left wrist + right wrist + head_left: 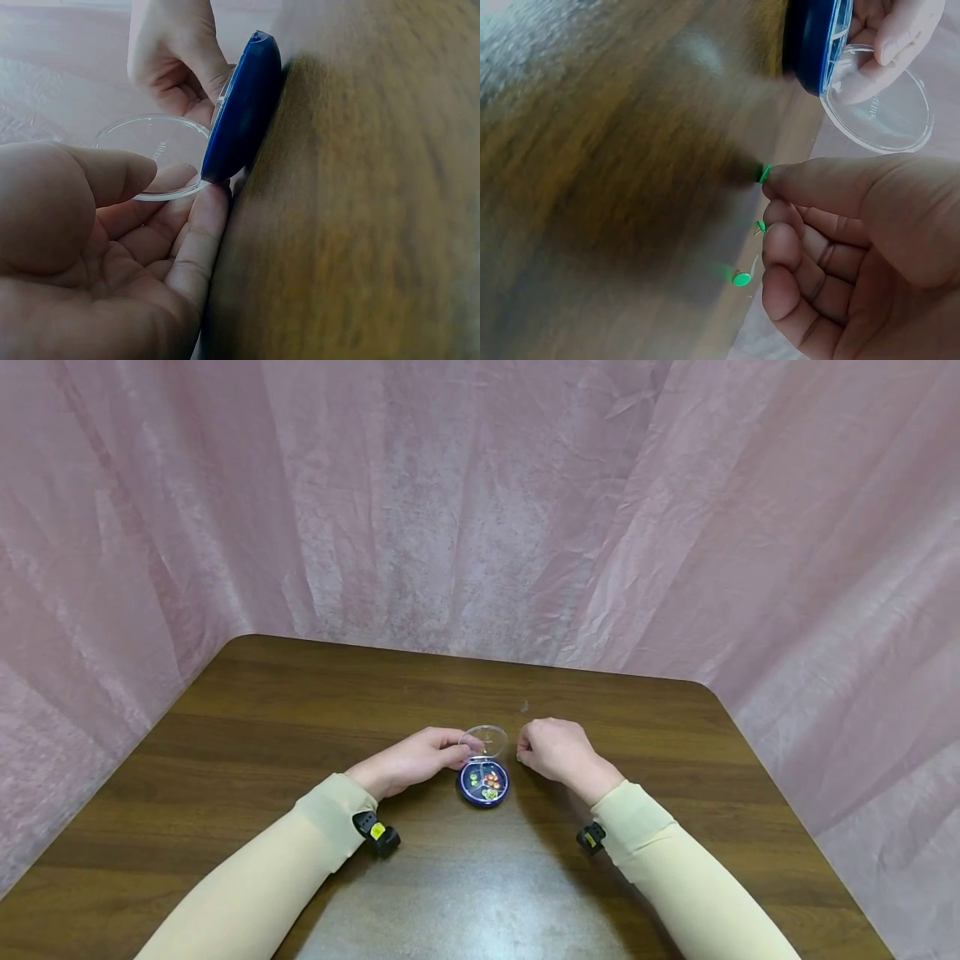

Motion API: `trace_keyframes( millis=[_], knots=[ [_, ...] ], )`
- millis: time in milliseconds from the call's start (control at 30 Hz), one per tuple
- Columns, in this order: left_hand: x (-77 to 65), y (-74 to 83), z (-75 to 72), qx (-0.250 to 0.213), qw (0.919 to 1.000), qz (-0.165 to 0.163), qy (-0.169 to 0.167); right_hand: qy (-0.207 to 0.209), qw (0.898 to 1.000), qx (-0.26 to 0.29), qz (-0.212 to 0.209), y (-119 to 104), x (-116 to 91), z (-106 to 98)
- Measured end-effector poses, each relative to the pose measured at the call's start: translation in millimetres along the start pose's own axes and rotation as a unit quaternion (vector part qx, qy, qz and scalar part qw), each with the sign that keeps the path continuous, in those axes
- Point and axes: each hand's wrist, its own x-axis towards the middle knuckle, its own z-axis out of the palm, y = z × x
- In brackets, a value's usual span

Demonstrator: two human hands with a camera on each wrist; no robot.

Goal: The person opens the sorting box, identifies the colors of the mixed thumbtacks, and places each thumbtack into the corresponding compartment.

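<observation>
A round blue case (482, 803) sits on the table with its clear lid (491, 740) raised at the far side. Green, orange and yellow-green pieces lie in its divided compartments. My left hand (416, 760) comes from the left and pinches the lid between thumb and fingers, with fingertips right by the hinge (204, 182). To the right of the case, my right hand (558, 750) is curled low over the table. A green thumbtack (765, 174) shows at its thumb tip, pinched there; the index finger is mostly hidden behind the thumb.
Two more green thumbtacks, one with a round head (741, 279) and one with its metal point showing (760, 226), are near the right fingertips. The brown wooden table (360, 685) ends at a pink curtain (450, 510).
</observation>
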Motion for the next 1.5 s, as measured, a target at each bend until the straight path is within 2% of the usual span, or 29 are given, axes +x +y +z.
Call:
trace_keyframes(
  millis=[200, 367, 500, 633, 733, 833, 933, 1033, 1300, 1400, 1500],
  knots=[
    [1.6, -2.1, 0.4, -0.002, 1.0000, 0.003, -0.002, 0.018, 0.999, 0.027, 0.002, 1.3, -6.7, 0.0],
    [1.6, -3.0, 0.0, -0.002, 1.0000, 0.008, 0.001, 0.046, 0.995, 0.084, 0.020, 3.5, -13.9, -4.0],
    [1.3, -3.5, 0.1, -0.002, 0.9999, 0.011, 0.002, 0.053, 0.988, 0.142, 0.029, 5.5, -17.5, -7.6],
    [1.8, -3.6, 0.3, -0.004, 1.0000, 0.008, 0.000, 0.044, 0.974, 0.219, 0.037, 7.5, -20.5, -11.0],
    [2.3, -3.7, -0.2, -0.008, 1.0000, 0.005, 0.002, 0.036, 0.955, 0.292, 0.039, 6.8, -22.8, -16.2],
    [3.0, -3.8, -0.7, -0.013, 0.9999, 0.007, 0.003, 0.028, 0.928, 0.369, 0.039, 5.4, -25.0, -22.5],
    [3.4, -3.6, -0.8, -0.014, 0.9999, 0.007, 0.002, 0.014, 0.891, 0.452, 0.039, 3.7, -26.8, -28.5],
    [2.8, -2.3, -1.1, -0.016, 0.9998, 0.009, 0.002, 0.006, 0.850, 0.527, 0.031, 1.8, -27.6, -33.8],
    [0.4, -0.8, -3.4, -0.018, 0.9998, 0.008, 0.006, -0.015, 0.759, 0.651, -0.018, -10.8, -30.2, -42.6],
    [0.2, -1.2, -3.4, -0.019, 0.9998, 0.008, 0.007, -0.036, 0.714, 0.698, -0.038, -17.7, -34.8, -47.2],
    [-0.2, -0.8, -3.9, -0.018, 0.9998, 0.007, 0.007, -0.057, 0.660, 0.746, -0.069, -24.1, -39.9, -52.3]
  ],
)
